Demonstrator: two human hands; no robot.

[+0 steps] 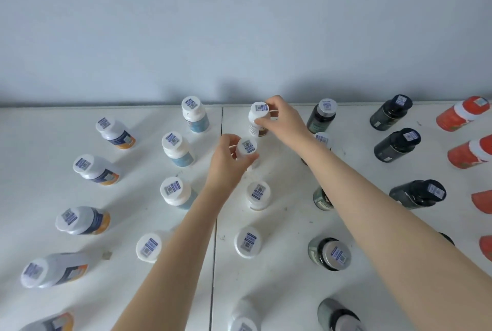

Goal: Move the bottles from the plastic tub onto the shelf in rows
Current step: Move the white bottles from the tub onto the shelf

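Back: wall (239, 24) closes the shelf (279, 224) behind the rear bottles.
Left lane: bare strip between orange-label bottles (95, 171) and blue-label bottles (177, 148).
Centre-right: right forearm (372, 197) lies over the green bottles (319, 118).
Far right: dark bottles (394, 147) and red bottles (463, 155), narrow gaps.

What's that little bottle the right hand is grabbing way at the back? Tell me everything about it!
It's a small bottle that looks plastic, with a wide white cap and a blue-and-white code sticker on top. Its pale body has a brownish label low down. It is upright at the back of its row on the white shelf, close to the wall. The right hand pinches its cap with curled fingers. I can't tell if it is fully set down.
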